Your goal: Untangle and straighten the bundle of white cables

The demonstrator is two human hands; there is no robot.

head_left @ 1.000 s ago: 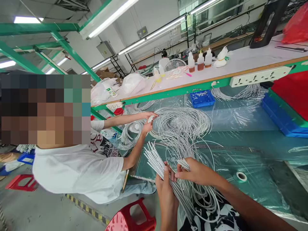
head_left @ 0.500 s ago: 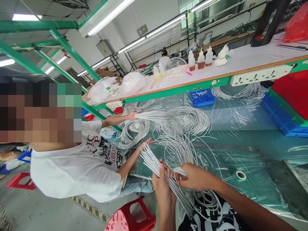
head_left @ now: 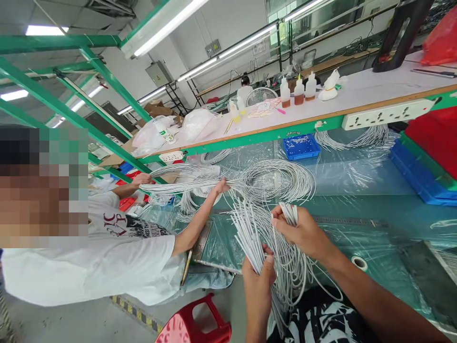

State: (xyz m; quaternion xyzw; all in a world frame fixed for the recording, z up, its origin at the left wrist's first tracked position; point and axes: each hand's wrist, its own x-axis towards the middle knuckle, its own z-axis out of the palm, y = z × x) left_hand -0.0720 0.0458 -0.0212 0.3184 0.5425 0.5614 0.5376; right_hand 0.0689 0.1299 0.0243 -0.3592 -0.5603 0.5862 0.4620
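Observation:
My left hand [head_left: 259, 278] is closed around a bundle of white cables [head_left: 247, 233] whose cut ends fan up and to the left. My right hand [head_left: 302, 229] is closed on a few cable ends [head_left: 290, 212] lifted above the bundle, the loops hanging down between both hands into my lap. A large coil of white cables [head_left: 276, 180] lies on the plastic-covered green table [head_left: 357, 200] just beyond my hands.
A co-worker in a white shirt [head_left: 107, 259] sits at my left, stretching a cable bunch [head_left: 178, 183] between both hands. A tape roll [head_left: 359, 263], blue trays [head_left: 300, 145], a red stool [head_left: 193, 326] and a shelf with bottles [head_left: 298, 90] surround the spot.
My right hand rose and pulled a few cable ends up from the bundle. My left hand shifted right. The co-worker drew a cable bunch out leftward from the coil.

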